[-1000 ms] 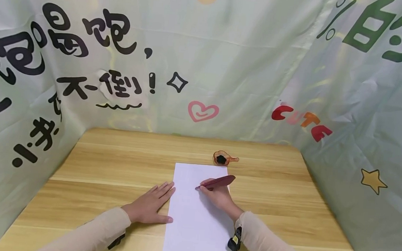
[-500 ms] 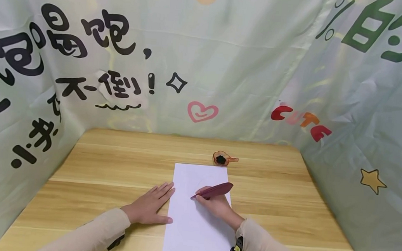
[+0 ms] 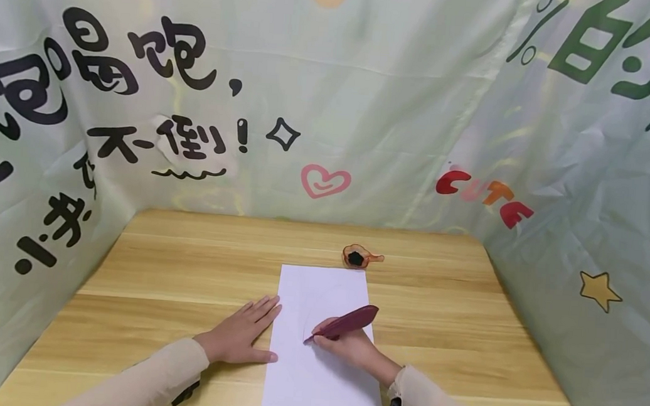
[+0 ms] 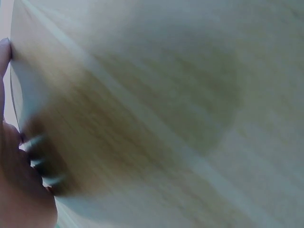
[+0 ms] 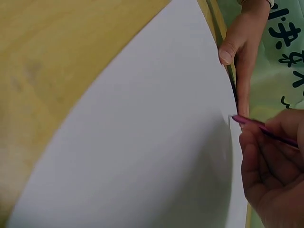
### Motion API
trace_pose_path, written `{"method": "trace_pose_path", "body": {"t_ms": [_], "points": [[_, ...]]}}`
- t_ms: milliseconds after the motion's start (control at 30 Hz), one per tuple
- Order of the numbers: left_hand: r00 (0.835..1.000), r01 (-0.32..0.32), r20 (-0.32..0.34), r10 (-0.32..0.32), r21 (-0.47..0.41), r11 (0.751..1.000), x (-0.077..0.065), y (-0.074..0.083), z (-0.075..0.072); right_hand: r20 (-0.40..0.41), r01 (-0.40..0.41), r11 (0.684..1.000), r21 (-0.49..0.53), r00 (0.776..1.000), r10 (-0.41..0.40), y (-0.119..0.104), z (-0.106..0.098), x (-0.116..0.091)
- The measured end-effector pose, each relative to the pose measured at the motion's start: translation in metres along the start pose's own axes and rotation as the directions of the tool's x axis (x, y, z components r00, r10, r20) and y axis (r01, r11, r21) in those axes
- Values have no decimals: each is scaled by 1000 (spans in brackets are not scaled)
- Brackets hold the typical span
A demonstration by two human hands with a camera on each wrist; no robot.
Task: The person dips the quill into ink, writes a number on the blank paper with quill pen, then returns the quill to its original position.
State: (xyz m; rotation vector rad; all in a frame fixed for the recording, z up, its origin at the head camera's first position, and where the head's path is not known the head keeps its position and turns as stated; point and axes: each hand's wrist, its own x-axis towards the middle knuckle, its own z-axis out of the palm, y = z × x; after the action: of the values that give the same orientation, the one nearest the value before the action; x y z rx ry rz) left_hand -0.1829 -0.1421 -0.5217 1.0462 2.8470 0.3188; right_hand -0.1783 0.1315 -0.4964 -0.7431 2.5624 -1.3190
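A dark red feather pen [image 3: 354,320] is pinched between the thumb and fingers of my right hand [image 3: 351,348]. Its tip touches a white sheet of paper [image 3: 301,387], and a faint thin curved line runs up from it. In the right wrist view, the pen tip [image 5: 235,117] meets the end of a dark line on the paper. My left hand [image 3: 241,335] lies flat on the table, fingers straight, its fingertips and thumb at the paper's left edge. The left wrist view catches only part of that hand [image 4: 23,190] at its left border.
A small orange-brown piece with a black star-like centre [image 3: 357,256] and a short handle lies just beyond the paper's top right corner. The wooden table [image 3: 184,268] is bounded by printed cloth walls [image 3: 399,107] at the back and both sides.
My right hand has drawn the feather pen down the paper and slightly left, toward me, and a faint curved line now shows above its tip. My left hand keeps its place.
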Motion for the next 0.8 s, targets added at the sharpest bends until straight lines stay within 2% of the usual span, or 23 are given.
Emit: {"method": "trace_pose_path", "body": {"t_ms": [333,800], "points": [[1000,8,-8,-8,-1,1000,1,-2,5,96,32,999,-16,995,-30,1,-7,-12],[1000,-6,4,6,-33,999,-1,2,-5,123,21,999,25,992,-24,9,-25,-31]]}}
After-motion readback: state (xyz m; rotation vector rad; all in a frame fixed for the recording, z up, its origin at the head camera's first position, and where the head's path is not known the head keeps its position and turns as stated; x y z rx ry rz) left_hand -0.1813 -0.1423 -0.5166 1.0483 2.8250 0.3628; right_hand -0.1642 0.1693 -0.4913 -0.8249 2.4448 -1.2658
